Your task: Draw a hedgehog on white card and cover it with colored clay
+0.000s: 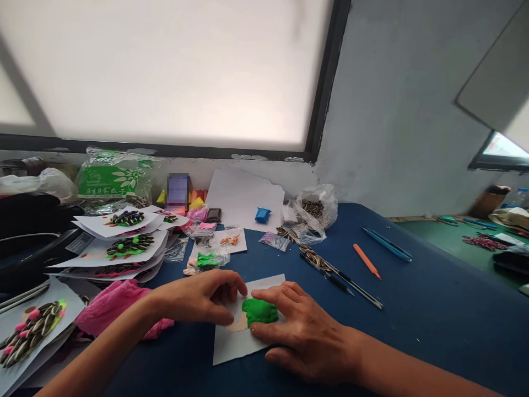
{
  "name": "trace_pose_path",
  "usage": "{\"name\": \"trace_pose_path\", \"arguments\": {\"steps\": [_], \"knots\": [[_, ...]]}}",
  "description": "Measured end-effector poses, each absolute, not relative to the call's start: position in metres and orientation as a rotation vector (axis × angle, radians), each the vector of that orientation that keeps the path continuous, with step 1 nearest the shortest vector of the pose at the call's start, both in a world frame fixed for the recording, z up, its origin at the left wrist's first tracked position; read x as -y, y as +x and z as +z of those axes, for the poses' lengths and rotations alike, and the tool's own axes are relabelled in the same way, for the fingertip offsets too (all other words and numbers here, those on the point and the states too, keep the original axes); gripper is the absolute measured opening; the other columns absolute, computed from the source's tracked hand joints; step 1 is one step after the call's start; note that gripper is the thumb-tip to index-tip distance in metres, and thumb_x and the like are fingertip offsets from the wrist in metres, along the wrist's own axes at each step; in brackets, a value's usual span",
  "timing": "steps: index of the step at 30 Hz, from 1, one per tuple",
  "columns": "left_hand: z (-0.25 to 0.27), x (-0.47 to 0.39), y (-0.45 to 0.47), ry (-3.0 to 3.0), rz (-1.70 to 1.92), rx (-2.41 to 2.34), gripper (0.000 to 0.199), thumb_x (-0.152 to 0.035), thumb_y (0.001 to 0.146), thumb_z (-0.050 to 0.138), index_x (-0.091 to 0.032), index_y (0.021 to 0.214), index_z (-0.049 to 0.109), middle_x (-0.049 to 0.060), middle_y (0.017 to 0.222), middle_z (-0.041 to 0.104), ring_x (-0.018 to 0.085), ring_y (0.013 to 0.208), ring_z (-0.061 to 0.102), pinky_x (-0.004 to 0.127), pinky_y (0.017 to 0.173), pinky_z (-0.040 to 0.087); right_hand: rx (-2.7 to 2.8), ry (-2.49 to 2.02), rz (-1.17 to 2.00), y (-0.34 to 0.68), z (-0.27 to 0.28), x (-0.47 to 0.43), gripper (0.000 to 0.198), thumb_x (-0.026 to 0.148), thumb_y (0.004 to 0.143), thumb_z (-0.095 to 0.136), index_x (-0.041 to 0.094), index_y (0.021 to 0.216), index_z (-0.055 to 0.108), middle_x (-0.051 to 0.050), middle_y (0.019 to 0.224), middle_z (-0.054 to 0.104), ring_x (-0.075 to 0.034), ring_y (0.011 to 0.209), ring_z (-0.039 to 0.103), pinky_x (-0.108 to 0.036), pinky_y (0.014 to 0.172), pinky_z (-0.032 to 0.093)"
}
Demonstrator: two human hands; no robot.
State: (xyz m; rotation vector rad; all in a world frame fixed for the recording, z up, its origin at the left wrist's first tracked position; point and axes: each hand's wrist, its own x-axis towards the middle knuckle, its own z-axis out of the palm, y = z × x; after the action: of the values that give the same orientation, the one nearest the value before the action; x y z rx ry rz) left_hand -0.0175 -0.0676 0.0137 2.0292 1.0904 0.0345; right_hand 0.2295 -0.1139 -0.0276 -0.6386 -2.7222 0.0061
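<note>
A flattened lump of green modelling clay [261, 312] lies on a small sheet of white paper [226, 348], beside a thin beige layer stuck to the same sheet. My right hand [303, 331] rests over the right side of the paper, with fingers spread and fingertips at the clay's edge. To the left, my left hand [202, 298] hovers by the beige patch, its fingers bent and apart with nothing seen in them. Behind it sits a clear packet of green clay [209, 259].
On the left are stacked papers [136, 251] decorated with seeds, plus a pink cloth [113, 306]. Further back stand a phone [177, 192] and a bag of seeds [316, 209]. Pens, tweezers [359, 289], an orange marker [367, 262] and a blue tool [386, 243] lie at right.
</note>
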Motion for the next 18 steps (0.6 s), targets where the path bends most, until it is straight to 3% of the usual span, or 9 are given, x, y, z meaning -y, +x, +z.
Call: {"name": "trace_pose_path", "arguments": {"steps": [6,11,18], "knots": [[0.004,0.081,-0.01,2.127,0.06,-1.249,0.048,-0.039,0.062,0.075,-0.025,0.103,0.056,0.0,0.096,0.056,0.022,0.087,0.054,0.028,0.073,0.044,2.496,-0.745,-0.03,0.244,-0.032,0.106,0.024,0.027,0.097,0.046,0.017,0.096,0.067,-0.014,0.117,0.061,-0.024,0.104,0.055,-0.041,0.088,0.044],[-0.001,0.083,-0.006,2.148,0.038,-1.277,0.049,-0.036,0.06,0.076,-0.024,0.101,0.053,-0.001,0.097,0.055,0.022,0.087,0.053,0.027,0.072,0.042,2.646,-0.579,-0.115,0.245,-0.027,0.104,0.028,0.031,0.098,0.045,0.019,0.112,0.065,-0.015,0.123,0.056,-0.024,0.109,0.053,-0.042,0.091,0.042],[0.002,0.083,-0.007,2.157,0.015,-1.26,0.047,-0.036,0.061,0.075,-0.025,0.101,0.052,-0.001,0.099,0.054,0.021,0.087,0.052,0.028,0.073,0.042,2.71,-0.622,-0.17,0.243,-0.028,0.105,0.028,0.033,0.098,0.045,0.02,0.113,0.065,-0.017,0.133,0.049,-0.026,0.114,0.05,-0.045,0.094,0.039]]}}
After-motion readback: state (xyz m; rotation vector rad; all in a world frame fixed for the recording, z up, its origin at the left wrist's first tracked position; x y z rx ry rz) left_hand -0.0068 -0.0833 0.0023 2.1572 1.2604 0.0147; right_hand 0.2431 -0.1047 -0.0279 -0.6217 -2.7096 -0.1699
